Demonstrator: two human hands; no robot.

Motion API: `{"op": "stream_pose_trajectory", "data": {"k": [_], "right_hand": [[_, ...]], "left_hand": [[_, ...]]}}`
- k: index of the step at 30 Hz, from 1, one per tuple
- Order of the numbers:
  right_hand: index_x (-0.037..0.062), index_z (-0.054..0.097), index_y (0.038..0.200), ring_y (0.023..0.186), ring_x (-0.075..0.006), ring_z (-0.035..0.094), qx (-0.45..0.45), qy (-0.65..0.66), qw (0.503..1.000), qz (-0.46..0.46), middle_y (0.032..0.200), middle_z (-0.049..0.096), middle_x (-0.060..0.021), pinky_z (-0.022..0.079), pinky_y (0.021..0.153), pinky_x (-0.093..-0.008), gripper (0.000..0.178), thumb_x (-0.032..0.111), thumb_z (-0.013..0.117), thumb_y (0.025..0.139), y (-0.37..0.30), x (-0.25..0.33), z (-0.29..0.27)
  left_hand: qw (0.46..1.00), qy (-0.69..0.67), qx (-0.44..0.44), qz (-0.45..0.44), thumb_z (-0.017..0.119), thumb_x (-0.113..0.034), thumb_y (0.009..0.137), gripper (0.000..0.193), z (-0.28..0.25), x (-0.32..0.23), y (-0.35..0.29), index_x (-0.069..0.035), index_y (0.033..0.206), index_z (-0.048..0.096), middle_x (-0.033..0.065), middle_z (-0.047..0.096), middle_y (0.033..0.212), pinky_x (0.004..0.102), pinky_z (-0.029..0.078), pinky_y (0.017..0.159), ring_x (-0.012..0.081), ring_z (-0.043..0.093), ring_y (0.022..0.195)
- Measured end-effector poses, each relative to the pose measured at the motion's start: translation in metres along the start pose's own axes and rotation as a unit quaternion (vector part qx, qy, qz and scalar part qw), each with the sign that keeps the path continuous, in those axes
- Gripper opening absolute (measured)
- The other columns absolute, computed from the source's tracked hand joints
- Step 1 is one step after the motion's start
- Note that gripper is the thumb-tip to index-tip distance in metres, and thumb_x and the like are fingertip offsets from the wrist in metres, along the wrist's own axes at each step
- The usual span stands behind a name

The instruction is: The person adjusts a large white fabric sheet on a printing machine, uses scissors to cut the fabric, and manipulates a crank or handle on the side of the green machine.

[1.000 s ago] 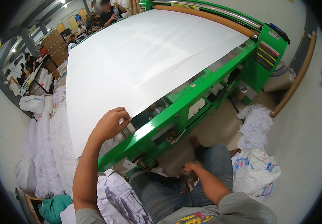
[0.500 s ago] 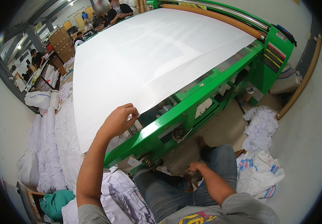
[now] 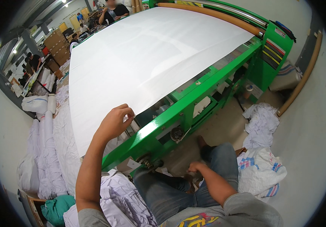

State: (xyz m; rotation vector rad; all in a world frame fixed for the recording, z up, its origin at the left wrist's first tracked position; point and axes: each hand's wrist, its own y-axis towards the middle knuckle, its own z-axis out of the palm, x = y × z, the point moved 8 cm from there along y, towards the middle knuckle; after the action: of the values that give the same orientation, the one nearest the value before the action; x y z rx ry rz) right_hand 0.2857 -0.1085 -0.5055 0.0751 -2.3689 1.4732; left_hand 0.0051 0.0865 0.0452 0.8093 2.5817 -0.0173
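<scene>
A wide white sheet point(image 3: 132, 56) lies over the green machine and runs up to a brown roll point(image 3: 212, 16) at its far end; whether it is cloth or paper I cannot tell. My left hand point(image 3: 114, 120) is at the sheet's near right edge, thumb and fingers pinched together on that edge. Below that hand runs the machine's green side rail point(image 3: 163, 128). My right hand point(image 3: 197, 167) rests by my right knee, its fingers curled in, and I see nothing in it.
To the right lie a heap of white cloth point(image 3: 260, 123) and a white woven sack point(image 3: 261, 170); a brown tube point(image 3: 303, 77) leans on the wall. Crumpled white cloth point(image 3: 121, 200) sits by my left leg. White rolls point(image 3: 49, 151) stand at left. Several people work at the back.
The whole view has shifted slightly, so the machine sits a little farther left and higher. My left hand keeps its pinch on the sheet's edge. My right hand stays by the knee.
</scene>
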Motion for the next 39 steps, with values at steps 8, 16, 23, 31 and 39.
{"op": "stream_pose_trajectory", "data": {"k": [8,16,23,31,39], "right_hand": [[-0.0030,0.082,0.115,0.110,-0.0376,0.075,-0.004,0.025,1.000,-0.007,0.116,0.080,-0.0221,0.056,0.098,-0.0477,0.066,0.060,0.069,0.099,-0.021,0.013,-0.009],[-0.0003,0.076,0.133,0.114,-0.0372,0.075,0.015,0.032,0.999,0.015,0.134,0.075,-0.0192,0.057,0.101,-0.0484,0.059,0.049,0.070,0.102,-0.032,0.016,-0.014],[0.0016,0.074,0.140,0.122,-0.0376,0.073,0.031,0.014,0.999,0.015,0.145,0.072,-0.0190,0.057,0.104,-0.0491,0.059,0.048,0.071,0.103,-0.046,0.024,-0.021],[0.0018,0.074,0.140,0.123,-0.0377,0.073,0.030,0.037,0.998,0.032,0.144,0.072,-0.0199,0.056,0.104,-0.0486,0.060,0.047,0.073,0.101,-0.040,0.019,-0.017],[-0.0008,0.076,0.132,0.115,-0.0376,0.075,0.026,0.012,1.000,0.003,0.133,0.076,-0.0194,0.057,0.100,-0.0488,0.061,0.050,0.074,0.099,-0.029,0.017,-0.013]], "left_hand": [[1.000,-0.018,0.000,-0.021,0.073,-0.004,0.094,0.006,-0.003,-0.002,-0.004,0.000,0.098,0.075,0.0133,0.073,0.101,0.0402,0.059,0.085,0.0293,0.073,0.094],[1.000,-0.025,-0.010,-0.010,0.074,-0.006,0.095,0.005,-0.003,-0.004,-0.002,-0.001,0.096,0.074,0.0121,0.072,0.099,0.0416,0.057,0.081,0.0303,0.073,0.090],[1.000,-0.024,-0.006,-0.009,0.073,-0.006,0.095,0.005,-0.003,-0.005,-0.001,-0.001,0.096,0.074,0.0123,0.072,0.099,0.0418,0.057,0.080,0.0298,0.073,0.090],[1.000,-0.022,-0.008,-0.016,0.074,-0.003,0.094,0.003,-0.003,-0.005,-0.001,-0.001,0.096,0.074,0.0124,0.073,0.100,0.0395,0.058,0.082,0.0277,0.073,0.093],[1.000,-0.024,-0.009,-0.016,0.076,-0.004,0.094,0.005,-0.003,-0.006,0.000,-0.001,0.097,0.075,0.0124,0.073,0.101,0.0387,0.058,0.082,0.0287,0.072,0.093]]}}
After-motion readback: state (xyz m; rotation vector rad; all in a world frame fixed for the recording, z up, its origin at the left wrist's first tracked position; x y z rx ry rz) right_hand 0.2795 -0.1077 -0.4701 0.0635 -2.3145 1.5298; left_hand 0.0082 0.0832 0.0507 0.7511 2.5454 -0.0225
